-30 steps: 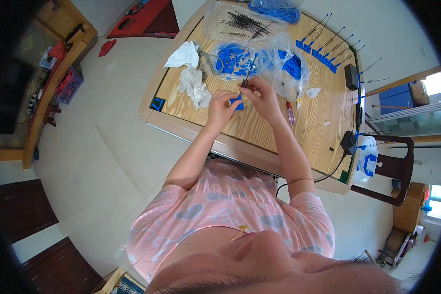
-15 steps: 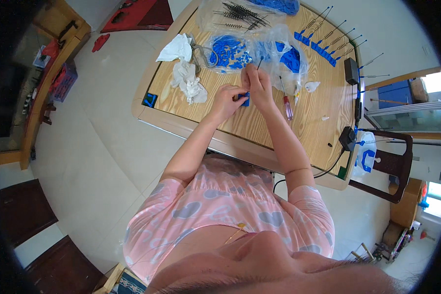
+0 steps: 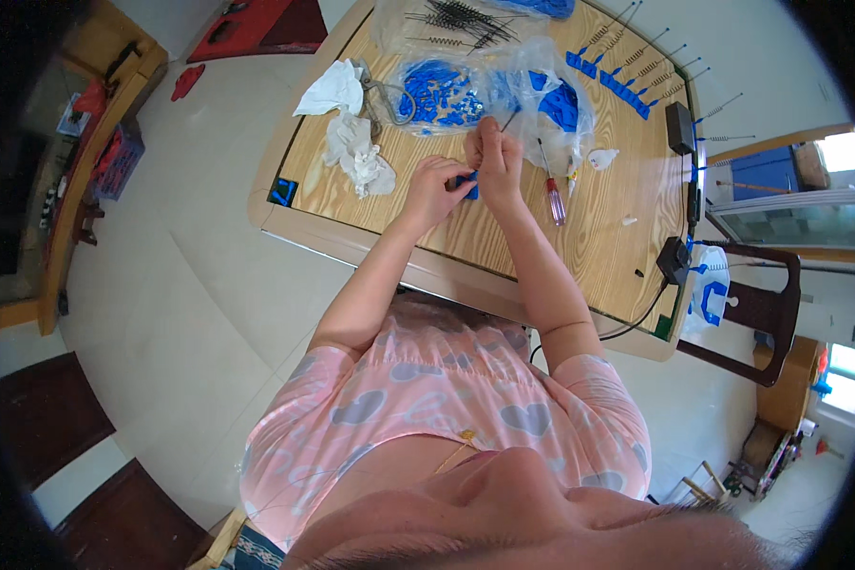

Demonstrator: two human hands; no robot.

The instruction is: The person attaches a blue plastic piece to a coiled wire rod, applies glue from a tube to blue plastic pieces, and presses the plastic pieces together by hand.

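— Several finished brushes point(image 3: 636, 71) already lie in a row at one o'clock on the tabletop point(image 3: 503, 242), each a wire stem set in a blue base, so we judge the work well under way.

— And what do we have in hand now?

— Our left hand point(image 3: 434, 188) pinches a small blue piece point(image 3: 467, 182), and our right hand point(image 3: 492, 161), just beside it at twelve o'clock from our chest, is clenched round a thin wire brush point(image 3: 509, 120) that stands up out of the fist. Both hands touch over the middle of the tabletop. Whether the wire is seated in the piece yet, we cannot tell; the fingers hide the joint.

— How much is left?

— Plenty, we think. One clear bag point(image 3: 465, 90) at twelve o'clock holds a heap of loose blue pieces, and at the far edge another bag point(image 3: 446, 19) holds a bundle of bare black brushes. Those stocks look far larger than the finished row.

— Anything else near us?

— One red-handled screwdriver point(image 3: 549, 190) lies just right of our hands, untouched. Crumpled white tissues point(image 3: 351, 142) sit at ten o'clock, and a black adapter point(image 3: 679, 128) with its cable runs down the right edge at two o'clock.
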